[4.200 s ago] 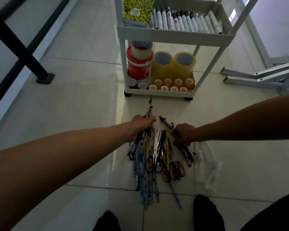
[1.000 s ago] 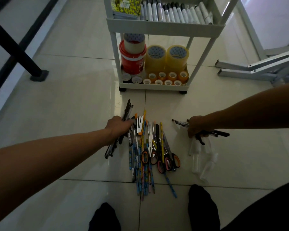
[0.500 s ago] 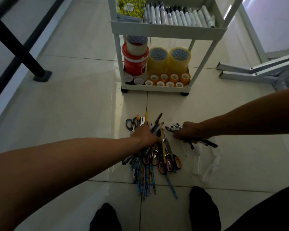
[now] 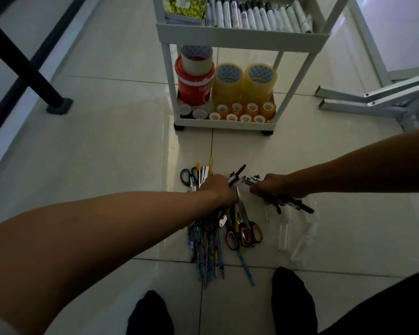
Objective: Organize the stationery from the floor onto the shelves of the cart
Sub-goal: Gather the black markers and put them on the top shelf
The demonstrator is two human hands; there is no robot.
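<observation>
— Can you read anything on the cart point(image 4: 242, 36)?
— No; the tape rolls point(image 4: 245, 79) carry a dotted pattern on their cores, but no letters come clear; the red roll point(image 4: 194, 87) has white markings, too blurred to make out.
— And the markers point(image 4: 256, 14) on the upper shelf?
— Dark print on their barrels; too small to read.
— The yellow packet point(image 4: 186, 6) beside them?
— A small white label on it; illegible.
— The pencils point(image 4: 209, 247) on the floor?
— Patterned; no words that can be read.
</observation>
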